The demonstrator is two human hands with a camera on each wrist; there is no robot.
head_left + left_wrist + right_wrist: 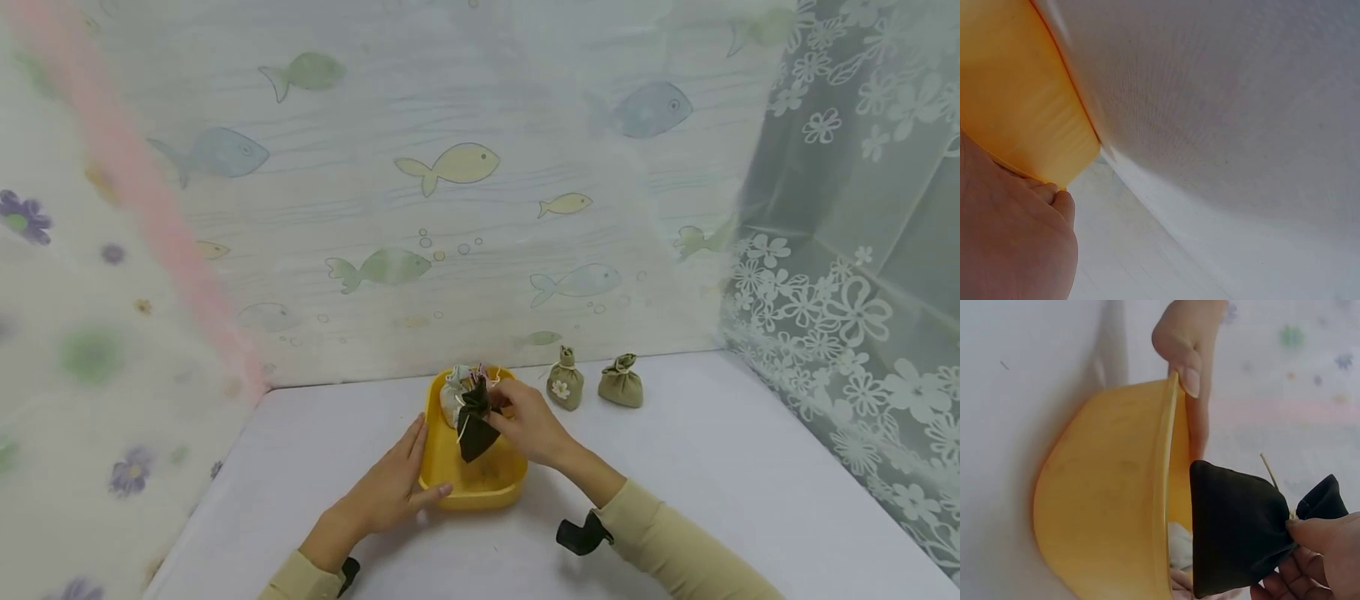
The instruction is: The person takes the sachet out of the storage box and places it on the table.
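Note:
My right hand (534, 423) pinches a small black drawstring pouch (474, 435) by its gathered neck, over a yellow plastic tub (480, 502). In the right wrist view the black pouch (1235, 528) is beside the tub's rim, its pale cord showing at the tie. My left hand (388, 490) holds the tub at its left near corner, with the thumb (1191, 381) over the rim and the fingers along the outer wall. Inside the tub, at the far end, sits a whitish pouch (452, 398), with a pinkish patterned pouch (480, 375) beside it, mostly hidden.
Two khaki drawstring pouches stand right of the tub: one with a white flower (565, 385), the other plain (622, 383). A white cloth (720, 467) covers the table. Behind it hangs a fish-print curtain (465, 250), and a flowered sheer (855, 317) hangs at the right.

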